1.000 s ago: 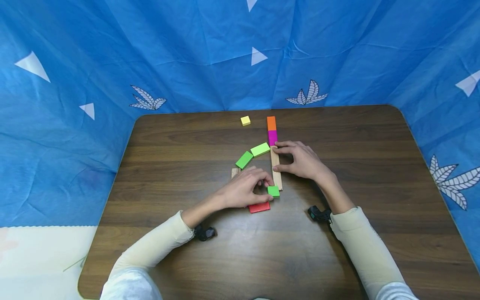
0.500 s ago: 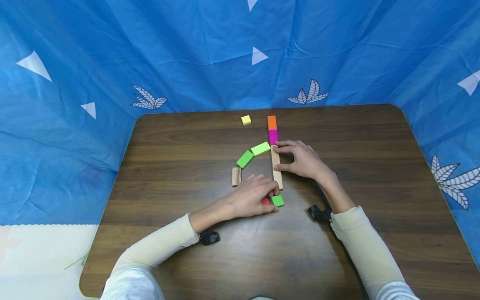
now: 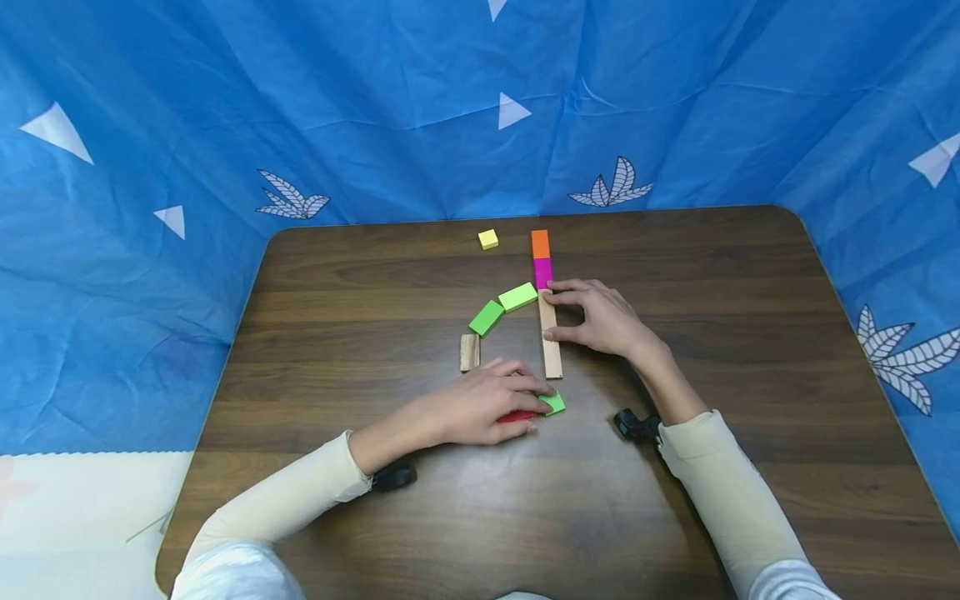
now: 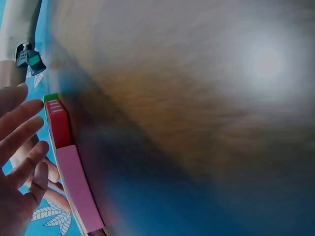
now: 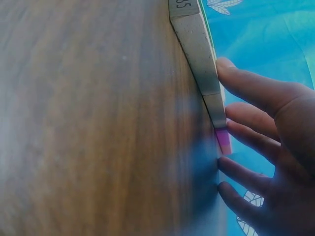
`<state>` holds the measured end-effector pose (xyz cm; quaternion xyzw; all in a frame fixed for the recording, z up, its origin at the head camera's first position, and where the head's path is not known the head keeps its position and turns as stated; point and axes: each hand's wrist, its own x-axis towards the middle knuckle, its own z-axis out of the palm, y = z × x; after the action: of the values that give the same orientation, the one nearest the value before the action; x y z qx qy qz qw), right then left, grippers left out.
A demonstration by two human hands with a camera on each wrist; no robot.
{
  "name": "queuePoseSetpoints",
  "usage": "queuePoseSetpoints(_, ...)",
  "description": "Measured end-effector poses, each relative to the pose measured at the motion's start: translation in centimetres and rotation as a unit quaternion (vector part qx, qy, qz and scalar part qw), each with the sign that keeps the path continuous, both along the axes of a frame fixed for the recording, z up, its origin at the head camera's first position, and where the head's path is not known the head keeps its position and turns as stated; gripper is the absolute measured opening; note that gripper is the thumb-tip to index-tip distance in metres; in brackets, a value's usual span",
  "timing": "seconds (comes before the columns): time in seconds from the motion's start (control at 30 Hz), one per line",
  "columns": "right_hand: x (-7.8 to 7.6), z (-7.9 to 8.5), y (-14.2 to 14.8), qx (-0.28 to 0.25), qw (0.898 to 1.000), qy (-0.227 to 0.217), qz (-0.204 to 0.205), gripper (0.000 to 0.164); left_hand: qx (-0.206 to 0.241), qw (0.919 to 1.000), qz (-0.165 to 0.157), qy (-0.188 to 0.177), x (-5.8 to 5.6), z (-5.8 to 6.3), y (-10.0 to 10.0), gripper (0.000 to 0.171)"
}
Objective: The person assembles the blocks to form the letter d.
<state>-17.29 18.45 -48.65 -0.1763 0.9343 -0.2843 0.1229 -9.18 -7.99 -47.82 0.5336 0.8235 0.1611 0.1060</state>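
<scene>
My left hand (image 3: 483, 406) lies over the near part of the block layout, its fingers extended above a red block (image 3: 516, 416) and touching or just over a green block (image 3: 554, 402). In the left wrist view a pink block (image 4: 78, 189) joins the red one; the hand covers it in the head view. My right hand (image 3: 603, 321) rests its thumb and fingertips along the right side of the pale wooden blocks (image 3: 551, 342). Those continue away into a magenta block (image 3: 543, 273) and an orange block (image 3: 540, 244).
A lime block (image 3: 518, 297), a green block (image 3: 487, 317) and a brown grained block (image 3: 469, 353) curve leftward from the straight row. One small yellow block (image 3: 488, 240) sits apart near the table's (image 3: 337, 283) far edge. Blue cloth (image 3: 420, 108) hangs behind.
The green block has moved nearer to me, beside the red block. My left hand followed it, then its pinching fingers straightened and spread. My right hand has stayed put.
</scene>
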Motion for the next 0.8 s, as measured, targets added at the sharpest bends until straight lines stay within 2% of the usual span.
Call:
queuePoseSetpoints(0.13, 0.0, 0.0, 0.0, -0.001, 1.000, 0.001, -0.004, 0.073, -0.029, 0.9986, -0.019, 0.041, 0.5, -0.1, -0.7, 0.043)
queuePoseSetpoints(0.3, 0.1, 0.1, 0.0, -0.003, 1.000, 0.002, -0.007, 0.073, -0.042, 0.9968, -0.009, 0.068, 1.1, -0.3, -0.9, 0.048)
queuePoseSetpoints(0.8, 0.1, 0.2, -0.1, 0.002, 1.000, -0.003, -0.011, 0.073, -0.064, 0.9941, 0.010, 0.087, 1.9, -0.7, -1.2, 0.057)
